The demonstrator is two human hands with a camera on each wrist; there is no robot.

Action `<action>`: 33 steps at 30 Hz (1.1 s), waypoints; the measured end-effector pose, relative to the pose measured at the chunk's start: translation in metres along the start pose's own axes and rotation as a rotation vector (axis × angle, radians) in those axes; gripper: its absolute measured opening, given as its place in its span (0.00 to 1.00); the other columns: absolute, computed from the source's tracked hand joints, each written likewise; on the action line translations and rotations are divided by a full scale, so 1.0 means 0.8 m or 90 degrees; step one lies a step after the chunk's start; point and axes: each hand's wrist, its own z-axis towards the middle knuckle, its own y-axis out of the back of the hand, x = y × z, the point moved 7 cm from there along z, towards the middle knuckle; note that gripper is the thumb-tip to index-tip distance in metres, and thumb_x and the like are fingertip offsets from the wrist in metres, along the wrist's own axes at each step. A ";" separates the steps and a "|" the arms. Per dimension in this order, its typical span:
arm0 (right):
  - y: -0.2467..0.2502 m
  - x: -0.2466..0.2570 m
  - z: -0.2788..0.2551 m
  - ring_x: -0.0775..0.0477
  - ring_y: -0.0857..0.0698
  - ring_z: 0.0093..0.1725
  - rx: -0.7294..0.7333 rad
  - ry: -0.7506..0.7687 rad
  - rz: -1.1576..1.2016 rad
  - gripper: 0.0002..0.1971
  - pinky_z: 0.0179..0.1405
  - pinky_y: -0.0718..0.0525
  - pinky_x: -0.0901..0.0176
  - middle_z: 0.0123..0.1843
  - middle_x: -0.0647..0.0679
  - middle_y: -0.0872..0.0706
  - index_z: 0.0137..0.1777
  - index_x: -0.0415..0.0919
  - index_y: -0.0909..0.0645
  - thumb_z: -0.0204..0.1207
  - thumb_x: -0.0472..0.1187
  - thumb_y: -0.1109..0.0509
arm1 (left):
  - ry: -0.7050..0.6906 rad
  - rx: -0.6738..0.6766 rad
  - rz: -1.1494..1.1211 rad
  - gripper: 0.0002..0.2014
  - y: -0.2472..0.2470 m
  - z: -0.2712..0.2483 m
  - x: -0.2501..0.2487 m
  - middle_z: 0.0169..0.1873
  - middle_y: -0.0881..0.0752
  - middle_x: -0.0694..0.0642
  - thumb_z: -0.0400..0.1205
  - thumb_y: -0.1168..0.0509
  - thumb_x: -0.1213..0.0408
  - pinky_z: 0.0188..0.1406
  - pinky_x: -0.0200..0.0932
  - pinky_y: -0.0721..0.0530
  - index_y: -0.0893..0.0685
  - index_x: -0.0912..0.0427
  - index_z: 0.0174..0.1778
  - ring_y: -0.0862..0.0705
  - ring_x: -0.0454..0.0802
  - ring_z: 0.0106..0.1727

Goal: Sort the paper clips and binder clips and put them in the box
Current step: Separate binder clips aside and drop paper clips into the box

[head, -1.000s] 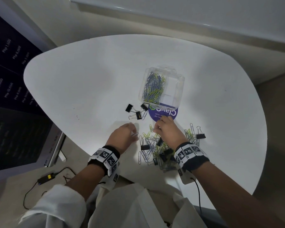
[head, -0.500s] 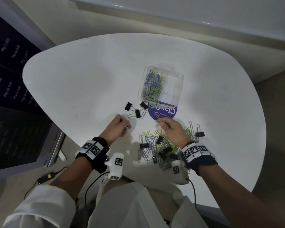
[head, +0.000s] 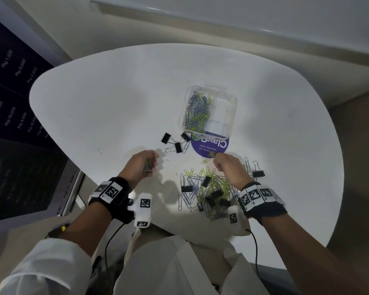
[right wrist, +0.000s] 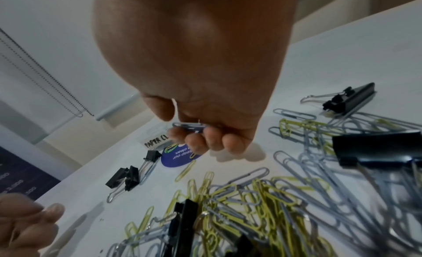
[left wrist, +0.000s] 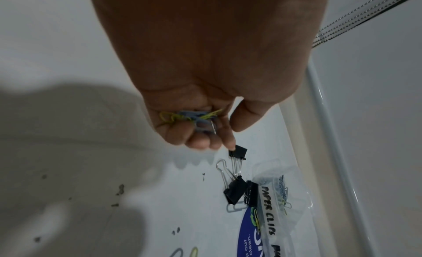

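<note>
Head view: hands [head: 227, 167] drew apart.

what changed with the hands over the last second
The right hand lifted off the mixed pile and moved toward the box, pinching a blue-grey paper clip. The left hand drew back slightly and turned, gripping a bunch of paper clips. The box, the three binder clips beside it and the pile stayed put.
</note>
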 end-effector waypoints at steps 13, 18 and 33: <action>0.001 -0.018 0.001 0.50 0.21 0.33 -0.018 0.065 -0.116 0.15 0.28 0.28 0.75 0.39 0.49 0.15 0.49 0.41 0.13 0.87 0.41 0.41 | -0.275 0.067 0.649 0.11 -0.107 -0.008 -0.018 0.33 0.20 0.47 0.78 0.29 0.52 0.32 0.38 0.30 0.18 0.49 0.53 0.24 0.40 0.32; 0.012 -0.027 0.002 0.44 0.19 0.42 -0.057 0.071 -0.058 0.13 0.34 0.28 0.77 0.41 0.48 0.15 0.55 0.44 0.14 0.88 0.36 0.43 | -0.313 0.120 0.822 0.15 -0.143 0.007 -0.014 0.59 0.18 0.52 0.78 0.33 0.68 0.52 0.45 0.23 0.18 0.49 0.59 0.19 0.52 0.56; 0.010 -0.044 -0.007 0.67 0.18 0.35 -0.040 0.103 -0.099 0.11 0.36 0.26 0.80 0.42 0.49 0.12 0.59 0.42 0.13 0.85 0.34 0.37 | -0.424 0.207 0.938 0.15 -0.178 -0.011 -0.010 0.53 0.19 0.51 0.79 0.33 0.49 0.43 0.43 0.24 0.20 0.50 0.59 0.20 0.51 0.57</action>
